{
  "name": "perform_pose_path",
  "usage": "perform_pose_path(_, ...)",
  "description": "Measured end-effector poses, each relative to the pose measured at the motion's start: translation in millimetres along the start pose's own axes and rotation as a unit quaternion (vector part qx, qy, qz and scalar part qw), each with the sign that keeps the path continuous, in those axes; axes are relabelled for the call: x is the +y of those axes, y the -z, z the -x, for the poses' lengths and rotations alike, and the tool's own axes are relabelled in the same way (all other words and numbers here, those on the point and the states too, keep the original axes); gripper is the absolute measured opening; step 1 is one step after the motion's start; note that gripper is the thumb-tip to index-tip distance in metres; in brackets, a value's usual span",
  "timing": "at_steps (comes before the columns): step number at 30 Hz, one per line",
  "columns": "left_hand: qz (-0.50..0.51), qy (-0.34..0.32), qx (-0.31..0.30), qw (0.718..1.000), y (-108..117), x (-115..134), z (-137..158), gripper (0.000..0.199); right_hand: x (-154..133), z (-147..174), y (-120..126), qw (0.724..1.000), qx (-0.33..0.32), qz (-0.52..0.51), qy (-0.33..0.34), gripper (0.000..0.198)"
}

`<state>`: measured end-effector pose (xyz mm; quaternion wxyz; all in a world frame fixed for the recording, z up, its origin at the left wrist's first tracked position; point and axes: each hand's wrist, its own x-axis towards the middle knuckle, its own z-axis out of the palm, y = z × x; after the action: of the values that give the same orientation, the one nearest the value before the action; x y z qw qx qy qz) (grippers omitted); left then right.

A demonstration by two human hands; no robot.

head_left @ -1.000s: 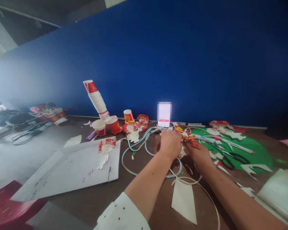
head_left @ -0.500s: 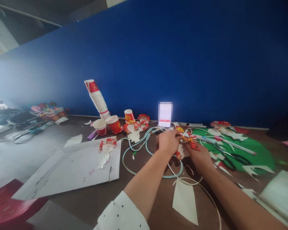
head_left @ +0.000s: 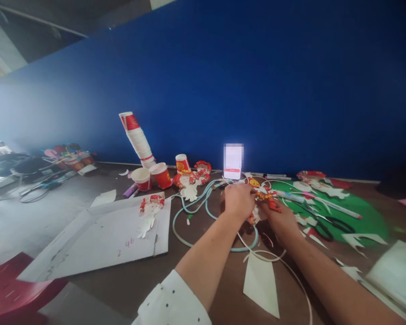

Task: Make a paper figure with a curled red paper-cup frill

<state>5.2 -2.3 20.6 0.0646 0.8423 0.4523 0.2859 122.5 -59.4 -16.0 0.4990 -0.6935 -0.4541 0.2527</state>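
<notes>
Head view: by the left hand (head_left: 239,201) and right hand (head_left: 280,221), a red-trimmed paper figure (head_left: 266,195) is gripped near an upright smartphone (head_left: 232,164); black-handled scissors (head_left: 328,220) are laid on a green disc (head_left: 368,216); leftward, 2 open-topped paper cups (head_left: 160,177) are placed.

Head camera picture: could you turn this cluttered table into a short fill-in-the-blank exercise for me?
1. The bare left hand and bare right hand are both at a frilled piece coloured yellow and ____.
2. The black-handled metal scissors lie on a flat rounded sheet coloured ____.
3. The tall leaning stack is made of red-and-white paper ____.
4. The white dotted fabric sleeve is on the person's ____ arm.

Missing words: red; green; cups; left.
</notes>
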Motion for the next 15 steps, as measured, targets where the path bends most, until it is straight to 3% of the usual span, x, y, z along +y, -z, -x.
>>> perform_pose_path(6, -0.022, -0.009, -0.001, 1.0, 0, 2, 1, 0.017, -11, 4, 3, 1.0, 0.003, 0.014, -0.006, 0.023)
perform_pose_path(15, -0.05, -0.028, -0.034, 0.998, 5, 6, 1, 0.018, -23, 4, 7, 0.995, 0.009, 0.081, 0.059, 0.018)
